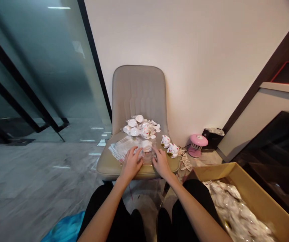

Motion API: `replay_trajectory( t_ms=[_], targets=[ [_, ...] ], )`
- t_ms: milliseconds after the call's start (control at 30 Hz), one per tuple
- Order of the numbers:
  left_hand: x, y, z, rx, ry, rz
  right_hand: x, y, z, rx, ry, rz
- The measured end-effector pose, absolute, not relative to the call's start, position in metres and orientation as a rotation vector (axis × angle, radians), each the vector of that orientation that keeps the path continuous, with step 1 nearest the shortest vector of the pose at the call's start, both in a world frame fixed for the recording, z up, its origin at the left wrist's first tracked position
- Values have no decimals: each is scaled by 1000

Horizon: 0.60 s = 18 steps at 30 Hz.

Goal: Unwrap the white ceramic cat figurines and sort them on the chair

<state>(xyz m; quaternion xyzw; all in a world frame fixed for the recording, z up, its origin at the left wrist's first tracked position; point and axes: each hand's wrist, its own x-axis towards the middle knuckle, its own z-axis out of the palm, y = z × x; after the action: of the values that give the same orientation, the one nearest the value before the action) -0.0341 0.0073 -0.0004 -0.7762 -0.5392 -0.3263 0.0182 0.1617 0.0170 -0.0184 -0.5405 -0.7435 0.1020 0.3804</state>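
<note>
On the seat of a grey-beige chair (103,167), a white cat figurine (147,146) lies in or on a clear plastic bag (148,158). My left hand (132,161) is at the bag's left side, fingers apart and fingertips close to the figurine. Across from it, my right hand (161,163) touches the bag's right side, thumb and fingers spread. Left of the figurine is a stack of flat clear bags (120,148). Behind it sits a pile of wrapped white pieces (134,131), with white discs (157,127) beside. Two unwrapped cat figurines (172,150) stand at the seat's right edge.
A cardboard box (245,178) full of wrapped white items (235,208) stands by my right leg. Past the chair are a pink lamp-like device (197,144), a black box (213,137) and pale strips (184,161). Glass doors (46,67) are on the left; blue fabric (64,228) lies below.
</note>
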Motion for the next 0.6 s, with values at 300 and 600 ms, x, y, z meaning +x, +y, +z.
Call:
replay_trajectory(
  t_ms=[300,600],
  targets=[
    [-50,6,2,-2487,-1435,-1129,182,15,-13,-1234,-1930,235],
    [-60,-1,-2,-2523,-1439,-1265,201,2,-1,-1111,-1993,202]
  ],
)
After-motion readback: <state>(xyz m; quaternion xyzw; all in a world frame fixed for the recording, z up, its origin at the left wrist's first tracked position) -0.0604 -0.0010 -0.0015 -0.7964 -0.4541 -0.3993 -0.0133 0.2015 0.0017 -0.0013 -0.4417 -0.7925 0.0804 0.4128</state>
